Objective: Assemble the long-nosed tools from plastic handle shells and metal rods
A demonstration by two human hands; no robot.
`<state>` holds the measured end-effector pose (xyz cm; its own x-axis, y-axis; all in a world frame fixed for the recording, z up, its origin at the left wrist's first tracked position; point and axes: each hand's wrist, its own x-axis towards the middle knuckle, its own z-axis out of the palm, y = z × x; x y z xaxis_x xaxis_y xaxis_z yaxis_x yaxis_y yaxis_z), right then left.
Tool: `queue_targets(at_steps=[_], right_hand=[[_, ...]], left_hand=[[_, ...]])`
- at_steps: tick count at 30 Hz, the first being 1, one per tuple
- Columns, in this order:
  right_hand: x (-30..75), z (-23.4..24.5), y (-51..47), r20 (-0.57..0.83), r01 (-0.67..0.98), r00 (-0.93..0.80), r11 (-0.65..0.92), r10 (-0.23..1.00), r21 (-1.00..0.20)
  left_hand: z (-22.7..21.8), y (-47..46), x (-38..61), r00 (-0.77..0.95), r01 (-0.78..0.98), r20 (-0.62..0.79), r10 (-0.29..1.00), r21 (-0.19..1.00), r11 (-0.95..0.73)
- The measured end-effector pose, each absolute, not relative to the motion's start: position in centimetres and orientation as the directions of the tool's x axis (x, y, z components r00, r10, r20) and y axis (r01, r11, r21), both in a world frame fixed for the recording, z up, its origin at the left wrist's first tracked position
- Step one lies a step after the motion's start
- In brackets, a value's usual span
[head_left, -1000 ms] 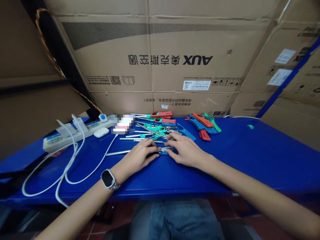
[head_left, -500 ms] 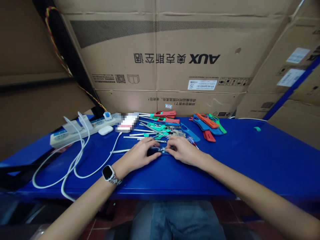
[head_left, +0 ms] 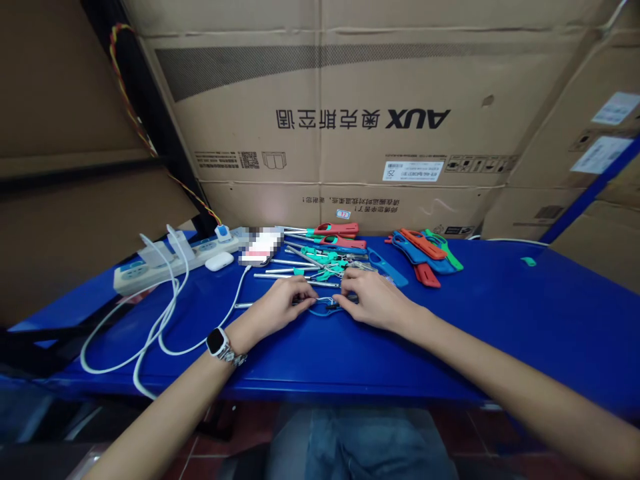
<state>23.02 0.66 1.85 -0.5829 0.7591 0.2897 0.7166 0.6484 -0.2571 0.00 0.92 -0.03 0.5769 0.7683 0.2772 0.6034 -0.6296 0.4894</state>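
My left hand (head_left: 280,305), wearing a watch (head_left: 219,341) on its wrist, is closed in a pinch at the left end of an opened blue utility lighter (head_left: 319,312). Thin white wires (head_left: 327,299) run from its fingertips toward my right hand (head_left: 375,300). That hand is also pinched, on the right part of the lighter, beside a small dark piece (head_left: 331,307). Its fingers partly cover what they hold. The lighter's metal tube (head_left: 244,305) sticks out left of my left hand. Just beyond lie several metal tubes (head_left: 295,276) with green parts (head_left: 327,272).
Red-handled lighters (head_left: 337,241) and a blue casing half (head_left: 387,268) lie behind. Orange, blue, green and red casing halves (head_left: 425,250) are piled to the right. A phone (head_left: 261,245), white case (head_left: 219,261), power strip (head_left: 173,259) and looping cables (head_left: 163,313) occupy the left. Cardboard (head_left: 350,80) stands behind.
The view has shifted slightly. More of the blue casing shows between my hands, with a dark piece now visible at my right fingertips. Both hands remain at the lighter.
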Motion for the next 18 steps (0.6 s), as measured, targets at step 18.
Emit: queue_targets(at_steps=[18], right_hand=[[21.5,0.9,3.3,0.127,0.585,-0.603,0.545,0.787,-0.601]], left_hand=[[0.5,0.3,-0.4,0.611,0.64,0.306,0.73,0.352,-0.683]])
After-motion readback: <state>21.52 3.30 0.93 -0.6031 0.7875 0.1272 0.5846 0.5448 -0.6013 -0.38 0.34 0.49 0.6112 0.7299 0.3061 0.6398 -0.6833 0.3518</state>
